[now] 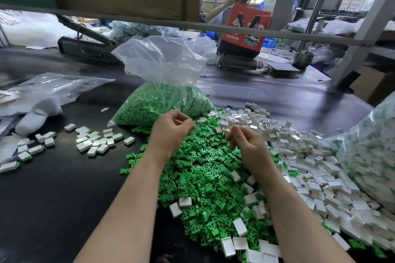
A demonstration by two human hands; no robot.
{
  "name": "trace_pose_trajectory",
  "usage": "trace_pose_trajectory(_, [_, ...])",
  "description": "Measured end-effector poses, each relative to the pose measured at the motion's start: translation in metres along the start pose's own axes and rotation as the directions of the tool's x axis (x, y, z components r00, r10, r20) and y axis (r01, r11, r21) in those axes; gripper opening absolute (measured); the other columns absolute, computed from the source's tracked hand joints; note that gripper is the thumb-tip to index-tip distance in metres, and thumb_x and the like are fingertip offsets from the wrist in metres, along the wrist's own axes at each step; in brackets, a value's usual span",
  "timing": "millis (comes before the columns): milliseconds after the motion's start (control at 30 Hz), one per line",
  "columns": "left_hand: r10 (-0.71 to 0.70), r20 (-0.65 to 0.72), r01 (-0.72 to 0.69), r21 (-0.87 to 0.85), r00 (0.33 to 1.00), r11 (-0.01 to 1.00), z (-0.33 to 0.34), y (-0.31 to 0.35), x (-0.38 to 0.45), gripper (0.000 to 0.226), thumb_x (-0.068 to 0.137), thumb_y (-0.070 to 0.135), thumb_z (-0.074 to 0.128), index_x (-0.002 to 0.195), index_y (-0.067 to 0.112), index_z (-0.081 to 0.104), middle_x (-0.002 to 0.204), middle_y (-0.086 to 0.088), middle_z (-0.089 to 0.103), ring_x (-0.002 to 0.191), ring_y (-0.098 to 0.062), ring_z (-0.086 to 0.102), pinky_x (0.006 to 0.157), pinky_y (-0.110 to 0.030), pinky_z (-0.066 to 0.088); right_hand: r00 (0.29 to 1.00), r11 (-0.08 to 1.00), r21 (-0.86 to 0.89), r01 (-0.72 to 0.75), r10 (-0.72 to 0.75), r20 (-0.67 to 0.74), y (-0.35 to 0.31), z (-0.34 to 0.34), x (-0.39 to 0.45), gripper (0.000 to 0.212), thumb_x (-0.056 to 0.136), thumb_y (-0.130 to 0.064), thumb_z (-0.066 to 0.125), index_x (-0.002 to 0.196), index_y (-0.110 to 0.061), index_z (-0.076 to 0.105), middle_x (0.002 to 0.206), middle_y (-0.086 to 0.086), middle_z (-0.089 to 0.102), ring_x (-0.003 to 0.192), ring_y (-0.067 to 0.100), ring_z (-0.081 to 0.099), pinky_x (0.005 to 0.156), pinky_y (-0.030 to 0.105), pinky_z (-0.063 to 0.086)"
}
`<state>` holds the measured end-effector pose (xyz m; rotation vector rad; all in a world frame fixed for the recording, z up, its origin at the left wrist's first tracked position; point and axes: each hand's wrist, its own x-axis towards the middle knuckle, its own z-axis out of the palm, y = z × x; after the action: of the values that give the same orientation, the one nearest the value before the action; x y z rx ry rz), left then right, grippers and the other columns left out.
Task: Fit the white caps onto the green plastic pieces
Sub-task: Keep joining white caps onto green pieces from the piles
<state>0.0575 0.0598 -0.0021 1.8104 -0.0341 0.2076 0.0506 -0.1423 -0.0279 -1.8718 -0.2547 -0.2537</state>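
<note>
A big heap of green plastic pieces (pixel 205 179) lies on the black table in front of me. To its right spreads a heap of white caps (pixel 303 156). My left hand (pixel 171 134) hovers over the far edge of the green heap with its fingers curled inward; whether they pinch a small piece is hidden. My right hand (pixel 250 149) hangs above the border between the green and white heaps, fingers loosely curled downward, with nothing seen in them. A loose group of capped pieces (pixel 96 139) lies to the left.
A clear bag of green pieces (pixel 162 100) stands open behind my hands. Another filled bag (pixel 369 145) leans at the right edge. Flat plastic bags (pixel 49 92) and a white cloth lie at the left. A person sits at the far side behind a red bag (pixel 245 30).
</note>
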Motion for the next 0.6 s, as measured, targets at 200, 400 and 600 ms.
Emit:
trace_pose_trajectory(200, [0.052,-0.352,0.191,0.619,0.935,0.762,-0.065,-0.022,0.003,0.003,0.085,0.019,0.067,0.084,0.019,0.070,0.085,-0.006,0.071,0.083,-0.030,0.065,0.068,-0.032,0.048,0.976,0.977,-0.211,0.013,-0.058,-0.209,0.005,-0.003,0.004,0.013,0.097,-0.018,0.059,0.085,-0.018,0.061,0.070,-0.005,0.061,0.055,0.002,0.054,0.048,0.013,0.042])
trace_pose_trajectory(400, [-0.049,-0.592,0.475,0.593,0.805,0.650,-0.086,-0.036,0.001,0.014,0.085,0.015,0.064,0.095,0.019,0.072,0.101,-0.015,0.070,0.100,-0.038,0.063,0.073,-0.035,0.041,0.980,0.828,-0.557,-0.063,-0.055,-0.192,0.007,-0.004,0.005,0.009,0.093,-0.019,0.064,0.101,-0.017,0.068,0.088,0.001,0.071,0.083,0.021,0.064,0.080,0.040,0.054])
trace_pose_trajectory(600, [-0.057,-0.617,0.510,0.589,0.785,0.627,-0.086,-0.040,0.000,0.023,0.085,0.011,0.061,0.105,0.015,0.070,0.106,-0.016,0.068,0.103,-0.039,0.062,0.077,-0.038,0.045,0.991,0.605,-0.788,-0.118,0.022,-0.132,0.010,-0.002,0.002,0.037,0.094,-0.043,0.057,0.127,-0.028,0.061,0.117,-0.003,0.064,0.110,0.018,0.047,0.087,0.033,0.036])
